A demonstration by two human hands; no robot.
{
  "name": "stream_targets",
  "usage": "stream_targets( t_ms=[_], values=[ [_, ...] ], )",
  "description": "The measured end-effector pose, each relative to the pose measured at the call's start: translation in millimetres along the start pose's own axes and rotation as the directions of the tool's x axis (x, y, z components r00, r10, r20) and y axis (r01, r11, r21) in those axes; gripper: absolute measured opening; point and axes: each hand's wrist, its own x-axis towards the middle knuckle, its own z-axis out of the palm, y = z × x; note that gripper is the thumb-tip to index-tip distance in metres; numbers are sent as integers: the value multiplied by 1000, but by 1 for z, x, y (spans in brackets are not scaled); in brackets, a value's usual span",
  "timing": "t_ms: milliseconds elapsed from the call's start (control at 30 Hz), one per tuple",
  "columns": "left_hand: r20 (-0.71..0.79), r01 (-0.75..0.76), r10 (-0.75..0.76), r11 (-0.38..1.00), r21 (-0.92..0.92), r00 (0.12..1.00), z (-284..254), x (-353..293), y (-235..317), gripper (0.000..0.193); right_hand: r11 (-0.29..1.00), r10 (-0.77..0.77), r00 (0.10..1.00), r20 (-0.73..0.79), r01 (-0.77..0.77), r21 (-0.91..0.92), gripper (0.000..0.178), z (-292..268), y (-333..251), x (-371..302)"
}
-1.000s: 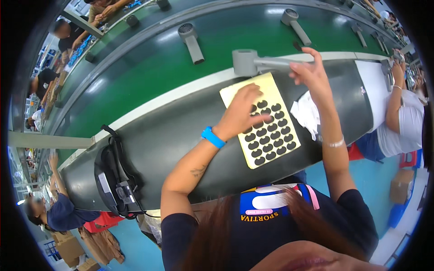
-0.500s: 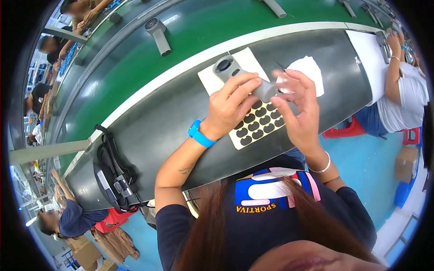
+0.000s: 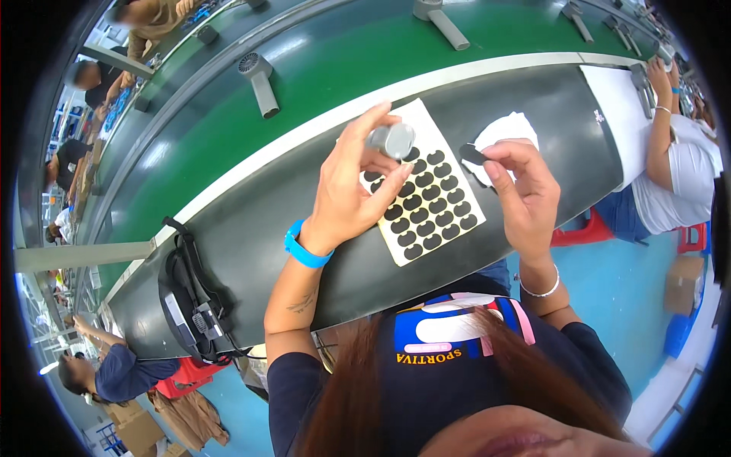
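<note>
Left hand [image 3: 343, 190] curled round grey handheld fan [image 3: 400, 142], over pale-yellow sheet [image 3: 423, 126]; upturned end seems unstickered, though blurred. Right hand [image 3: 527, 196] pinches small black piece [image 3: 472, 155], apart from fan. Sheet's top bare; many black stickers [image 3: 437, 206] left.

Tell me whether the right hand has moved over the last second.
Yes, toward the person: the right hand is now farther from the white strip along the black bench.

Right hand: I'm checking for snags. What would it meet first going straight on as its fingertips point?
Past the black piece it pinches, the right hand would probably meet the cream sheet of black stickers, though depth is unclear.
</note>
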Motion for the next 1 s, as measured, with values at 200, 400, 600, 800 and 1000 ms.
stream_targets(
  t_ms=[200,400,600,800,1000],
  values=[
    [-88,73,-80,994,-75,993,-1,-7,-1,43,1000,-18,1000,-9,18,25,11,2,-12,-1],
    [-65,103,-115,981,-162,991,3,-15,9,41,989,-141,987,73,144,-28,11,9,-16,3],
    [-69,97,-102,992,-77,992,1,-37,16,38,961,121,976,183,-162,224,22,23,-22,2],
    [-69,164,-189,948,-273,980,11,-48,22,38,883,224,940,256,-307,356,30,30,-24,0],
    [-18,206,-228,907,-366,973,8,-51,25,40,851,226,927,299,-337,402,31,30,-23,0]
  ],
)
